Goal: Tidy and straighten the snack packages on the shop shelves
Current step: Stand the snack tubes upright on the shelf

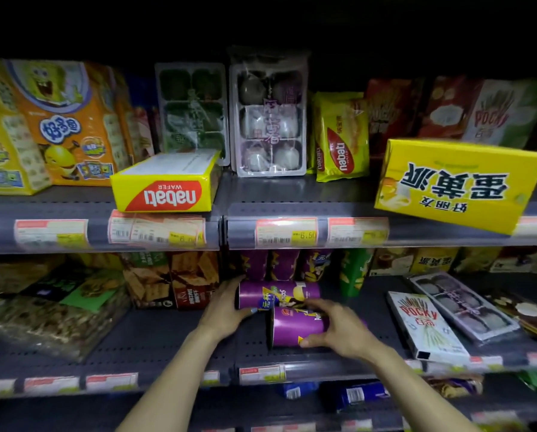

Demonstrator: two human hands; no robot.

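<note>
— Where are the hands?

— Both on the middle shelf [173, 344]. The left hand [226, 310] has its fingers curled round the end of a purple can [279, 295] lying on its side. The right hand [339, 330] grips a second purple can [295, 330], also on its side, just in front of the first; thumb underneath, fingers over the top.

— Do the two cans touch?

— They look to, where the front one meets the back one. Behind them more purple cans [279, 265] stand upright in a row, with a green can [353, 272] to their right.

— And the trays?

— On the upper shelf [261, 194] two clear trays stand upright side by side: a green tray [192, 110] with six dark green pieces, and a pale tray [268, 120] with six rounded pieces, purple and white. A third tray [463, 304] lies flat at the right of the middle shelf (its contents are blurred), beside a flat Pocky box [426, 325].

— Anything askew above?

— A yellow nabati box [164, 185] lies flat, its logo upside down, jutting over the shelf edge. A bigger yellow box [457, 185] tilts over the edge at the right, also upside down. A nabati bag [342, 138] stands upright between them.
</note>
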